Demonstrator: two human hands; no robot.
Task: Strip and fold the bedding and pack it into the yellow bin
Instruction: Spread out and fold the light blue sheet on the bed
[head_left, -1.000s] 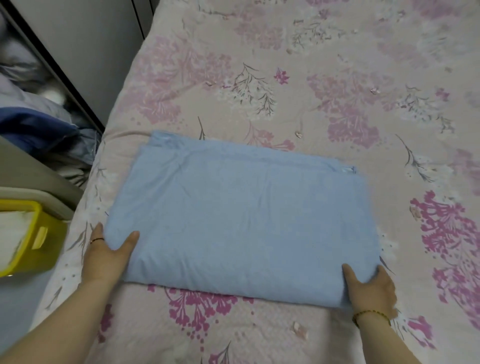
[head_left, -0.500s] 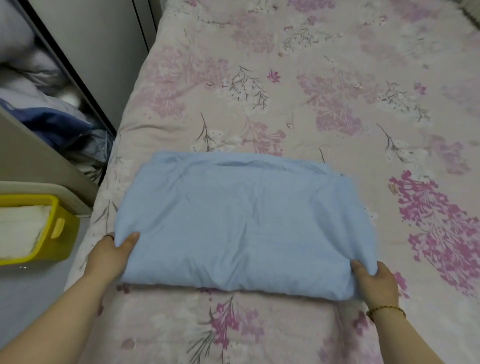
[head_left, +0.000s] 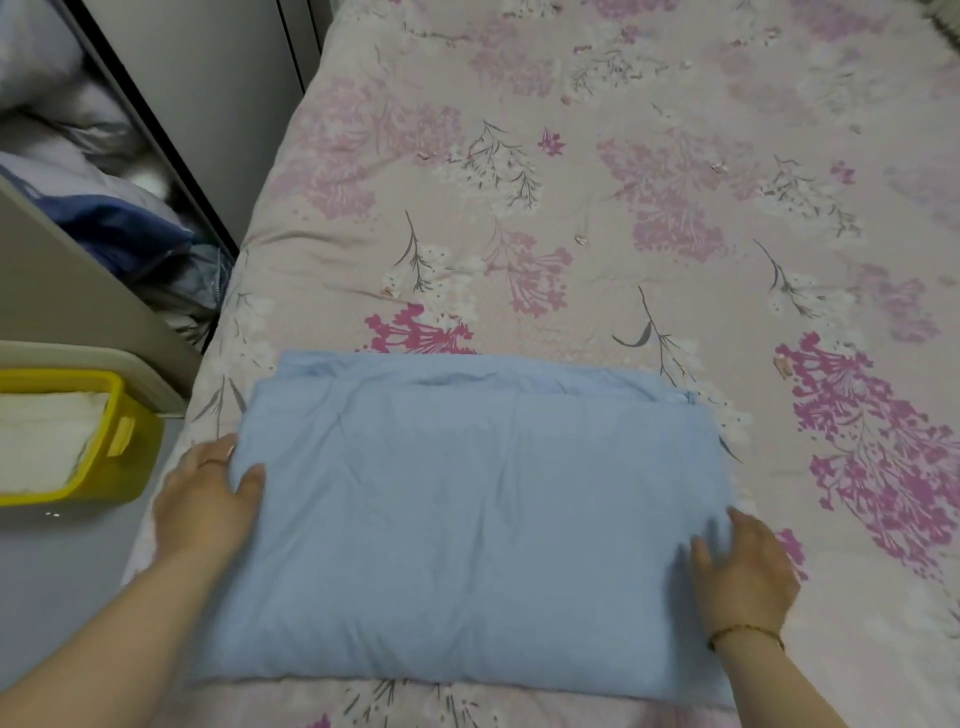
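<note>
The folded blue bedding (head_left: 478, 519) is clasped at its left and right edges by the left hand (head_left: 208, 499) and right hand (head_left: 743, 571), each grip closed, thumb on top.

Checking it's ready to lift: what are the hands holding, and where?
The folded blue bedding: left hand grips its left edge, right hand its right edge, thumbs on top.

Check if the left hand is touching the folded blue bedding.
Touching. The head view shows the left hand gripping the left edge of the folded blue bedding, its thumb lying on top of the fabric.
</note>
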